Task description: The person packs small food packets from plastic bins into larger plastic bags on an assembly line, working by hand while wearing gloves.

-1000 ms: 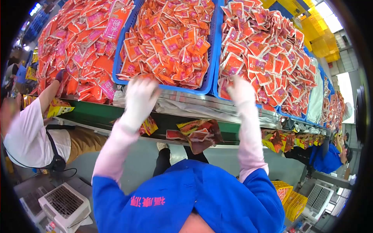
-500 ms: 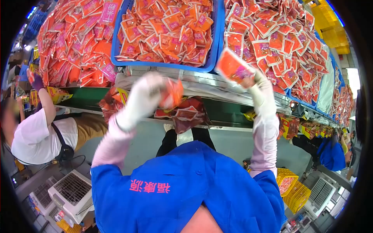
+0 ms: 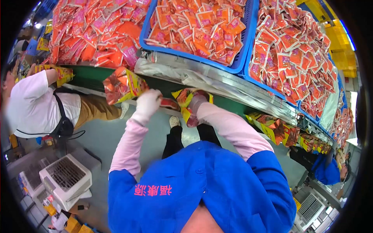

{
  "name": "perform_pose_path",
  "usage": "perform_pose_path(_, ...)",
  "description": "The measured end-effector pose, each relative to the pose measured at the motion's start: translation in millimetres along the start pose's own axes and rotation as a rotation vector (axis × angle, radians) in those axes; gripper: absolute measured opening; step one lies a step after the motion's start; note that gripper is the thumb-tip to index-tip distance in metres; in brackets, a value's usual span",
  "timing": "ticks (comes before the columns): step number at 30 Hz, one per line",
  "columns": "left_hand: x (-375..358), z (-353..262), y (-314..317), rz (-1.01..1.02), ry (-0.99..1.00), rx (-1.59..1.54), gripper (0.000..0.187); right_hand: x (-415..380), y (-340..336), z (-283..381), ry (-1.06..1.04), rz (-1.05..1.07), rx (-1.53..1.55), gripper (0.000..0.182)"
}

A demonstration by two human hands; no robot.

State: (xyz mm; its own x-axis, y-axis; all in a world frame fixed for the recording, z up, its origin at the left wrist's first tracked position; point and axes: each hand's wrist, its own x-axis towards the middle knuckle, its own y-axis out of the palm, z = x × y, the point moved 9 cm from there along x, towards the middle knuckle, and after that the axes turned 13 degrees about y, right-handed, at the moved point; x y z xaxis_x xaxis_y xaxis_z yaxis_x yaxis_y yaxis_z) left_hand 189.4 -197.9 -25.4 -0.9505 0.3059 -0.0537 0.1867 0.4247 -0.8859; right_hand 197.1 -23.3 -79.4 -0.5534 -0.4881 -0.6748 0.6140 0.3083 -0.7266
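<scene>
My left hand (image 3: 149, 101), in a white glove, is closed beside an open yellow-and-red packaging bag (image 3: 123, 86) on the left. Its fingers are curled, and I cannot make out what is in them. A flat red piece of packaging (image 3: 169, 103) shows just right of this hand. My right hand (image 3: 199, 99) reaches down into the mouth of another yellow-and-red bag (image 3: 186, 108) in front of me. The bag and shadow hide most of its fingers. Both bags are at the green belt (image 3: 155, 83).
Beyond the belt, a blue crate (image 3: 248, 37) holds orange sachets, with heaps of sachets (image 3: 97, 31) (image 3: 289, 58) on either side. More bags (image 3: 272, 126) stand along the belt to the right. A co-worker (image 3: 42, 97) stands at left, another (image 3: 326, 165) at far right.
Both hands have come down from holding orange sachets up. My right hand has moved left and into a bag; its sachet is out of sight. The view has shifted left.
</scene>
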Motion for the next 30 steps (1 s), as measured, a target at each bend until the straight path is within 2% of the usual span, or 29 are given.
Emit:
perform_pose_path(1, 13.6, 11.3, 31.6, 0.223, -0.054, 0.029, 0.020, 48.1, 47.7, -19.5, 0.197, 0.191, 0.122, 0.032)
perform_pose_path(2, 24.8, 12.0, 52.4, 0.341, -0.048, 0.117, 0.030, 89.7, 93.5, -39.4, 0.415, 0.349, 0.217, 0.030)
perform_pose_path(3, 32.1, 16.6, 75.1, 0.451, -0.071, 0.142, 0.032, 67.2, 60.8, -29.0, 0.239, 0.250, 0.043, 0.028)
perform_pose_path(4, 29.8, 38.6, 112.4, 0.656, -0.184, 0.113, 0.033, 26.1, 9.3, -10.3, 0.060, 0.153, -0.139, 0.026)
perform_pose_path(5, 30.6, 61.3, 139.7, 0.594, -0.163, 0.068, 0.033, -5.2, -51.6, -6.2, -0.048, 0.110, 0.074, 0.025)
perform_pose_path(6, 32.4, 63.7, 138.1, 0.590, -0.146, 0.059, 0.032, -39.4, -112.0, -5.3, -0.169, 0.068, 0.286, 0.024)
perform_pose_path(7, 29.9, 62.5, 128.2, 0.550, -0.135, 0.037, 0.031, -65.8, -172.5, -27.1, -0.078, -0.145, 0.379, 0.024)
perform_pose_path(9, 24.9, 57.2, 92.2, 0.472, -0.155, 0.046, 0.028, -32.8, -207.9, -113.6, 0.160, -0.531, 0.596, 0.028)
perform_pose_path(10, 21.1, 56.1, 72.7, 0.434, -0.180, 0.080, 0.026, -17.1, -216.4, -142.8, 0.360, -0.529, 0.630, 0.032)
perform_pose_path(11, 15.5, 61.2, 68.1, 0.526, -0.144, 0.109, 0.026, 24.0, -205.8, -171.3, 0.443, -0.579, 0.489, 0.035)
perform_pose_path(12, 10.8, 53.9, 49.1, 0.460, -0.111, 0.023, 0.026, 53.7, -191.9, -181.6, 0.436, -0.580, 0.500, 0.035)
perform_pose_path(14, 9.7, 58.7, 44.0, 0.188, 0.014, 0.030, 0.028, 102.4, -168.1, -179.4, 0.384, -0.385, 0.381, 0.037)
perform_pose_path(16, 18.1, 93.9, 90.9, 0.290, -0.035, 0.042, 0.028, 80.6, -177.9, -181.5, 0.391, -0.402, 0.300, 0.034)
perform_pose_path(18, 19.8, 114.0, 117.7, 0.414, -0.161, 0.045, 0.027, 7.3, -203.0, -181.5, 0.375, -0.538, 0.356, 0.029)
perform_pose_path(20, 12.2, 131.5, 118.8, 0.396, -0.222, 0.057, 0.026, -67.5, -208.8, -195.6, 0.257, -0.636, 0.663, 0.027)
perform_pose_path(22, 1.7, 165.8, 93.1, 0.279, -0.277, 0.051, 0.025, -128.1, -181.9, -218.3, 0.280, -0.456, 1.132, 0.030)
perform_pose_path(24, -0.3, 214.5, 50.8, 0.102, -0.313, -0.051, 0.024, -194.0, -158.7, -240.5, 0.072, -0.719, 1.447, 0.029)
perform_pose_path(25, 9.1, 129.3, -30.7, 0.170, -0.158, 0.158, 0.023, -228.0, -144.5, -250.8, 0.149, -0.769, 1.443, 0.029)
perform_pose_path(26, 7.2, 109.0, -70.9, 0.069, -0.306, -0.152, 0.022, -265.9, -131.9, -256.1, 0.203, -0.898, 1.482, 0.030)
perform_pose_path(27, 1.6, 128.6, -98.2, -0.317, 0.198, -0.114, 0.020, -298.4, -119.7, -256.3, 0.241, -1.021, 1.518, 0.030)
perform_pose_path(28, 7.2, 98.7, -114.7, -0.283, -0.181, -0.481, 0.019, -319.8, -86.5, -261.0, 0.465, -0.945, 1.603, 0.029)
perform_pose_path(29, 19.0, 28.9, -123.6, -0.310, -0.151, -0.718, 0.019, -332.5, -77.4, -250.6, 0.428, -0.961, 1.612, 0.028)
perform_pose_path(30, 34.4, -57.6, -130.5, -0.239, -0.014, -0.724, 0.019, -343.4, -72.0, -240.2, 0.377, -0.972, 1.618, 0.028)
